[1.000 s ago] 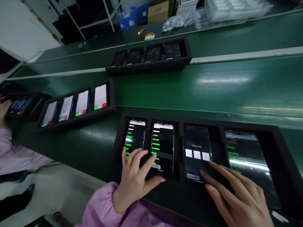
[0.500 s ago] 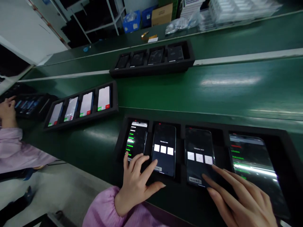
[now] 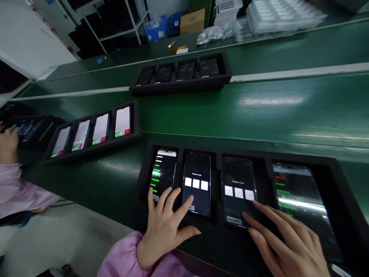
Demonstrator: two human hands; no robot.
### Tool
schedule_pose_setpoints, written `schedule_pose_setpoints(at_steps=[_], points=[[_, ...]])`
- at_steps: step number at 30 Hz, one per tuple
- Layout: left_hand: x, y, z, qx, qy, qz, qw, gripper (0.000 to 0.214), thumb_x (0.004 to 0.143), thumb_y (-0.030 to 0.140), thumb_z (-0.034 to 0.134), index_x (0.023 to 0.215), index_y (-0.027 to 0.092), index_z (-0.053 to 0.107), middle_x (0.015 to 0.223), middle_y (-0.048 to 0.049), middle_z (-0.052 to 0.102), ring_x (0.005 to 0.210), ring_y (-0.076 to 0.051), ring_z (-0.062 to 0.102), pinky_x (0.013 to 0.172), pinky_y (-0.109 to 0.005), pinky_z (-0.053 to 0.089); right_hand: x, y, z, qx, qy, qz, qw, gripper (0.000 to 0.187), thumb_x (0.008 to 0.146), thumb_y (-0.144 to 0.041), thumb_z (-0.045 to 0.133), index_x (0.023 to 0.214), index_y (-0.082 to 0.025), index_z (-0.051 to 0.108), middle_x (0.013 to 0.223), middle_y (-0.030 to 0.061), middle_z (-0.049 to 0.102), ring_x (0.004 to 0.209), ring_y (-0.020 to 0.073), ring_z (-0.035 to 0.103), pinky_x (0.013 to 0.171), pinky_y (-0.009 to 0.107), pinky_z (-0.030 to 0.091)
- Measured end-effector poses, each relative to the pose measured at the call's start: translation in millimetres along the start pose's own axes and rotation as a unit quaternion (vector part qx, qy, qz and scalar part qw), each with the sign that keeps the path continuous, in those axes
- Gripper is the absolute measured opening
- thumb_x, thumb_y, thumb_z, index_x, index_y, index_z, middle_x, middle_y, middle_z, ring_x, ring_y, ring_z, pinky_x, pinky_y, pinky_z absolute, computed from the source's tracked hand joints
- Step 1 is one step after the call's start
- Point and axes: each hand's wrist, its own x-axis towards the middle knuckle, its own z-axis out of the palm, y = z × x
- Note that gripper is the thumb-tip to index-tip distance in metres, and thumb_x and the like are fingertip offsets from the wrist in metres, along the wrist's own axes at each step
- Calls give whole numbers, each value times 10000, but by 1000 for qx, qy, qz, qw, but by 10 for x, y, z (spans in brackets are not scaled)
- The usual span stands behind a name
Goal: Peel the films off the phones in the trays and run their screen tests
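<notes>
Four phones are lined up in the near tray [image 3: 216, 181], one per slot, right under the hands. Lists are shown on the first phone [image 3: 163, 169] and the fourth phone [image 3: 302, 192], while "Vibrator test" and three white squares are displayed on the second phone [image 3: 196, 165] and the third phone [image 3: 238, 171]. The left hand [image 3: 165, 227] is held with its fingers spread wide over the low ends of the first two, nothing gripped; the right hand [image 3: 291, 238] is held loosely open, fingers stretched to the third phone's right-hand square, nothing gripped there either. Whether any glass is actually being pressed can't be told. Off to the left, a second tray [image 3: 136, 119] is filled with white-screened phones, and past it a co-worker's hand [image 3: 8, 144] is seen by a dark tray [image 3: 31, 129]. Across the green belt [image 3: 230, 119], a far tray [image 3: 184, 87] is loaded with four dark slabs, and the back is cluttered with a blue bin [image 3: 157, 32], a carton [image 3: 192, 22] and clear trays [image 3: 271, 19]. The fourth phone is partly blocked by the right hand and streaked by glare, the right wrist is cut off, and the dark tray's contents are pretty murky.
</notes>
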Motion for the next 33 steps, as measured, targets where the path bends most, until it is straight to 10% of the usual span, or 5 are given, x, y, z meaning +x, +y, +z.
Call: schedule_pose_setpoints(at_steps=[24,33], points=[[-87,-129,125,26,20,57,998,596,1006,648,554,1505,325,602,1408,-146,612,1314,-330,514,1311,-661,19,426,-166,-18,-41,-64,67,995,272,1089,-384,554,1246,-264,741,1496,123,616,1295,336,587,1054,542,424],[-76,-109,103,26,14,54,998,542,1027,628,520,1434,304,672,1407,-158,596,1308,-334,509,1306,-670,43,85,164,-444,-30,54,124,990,304,1033,-117,549,1257,-237,716,1343,105,681,1200,300,649,1021,476,507]])
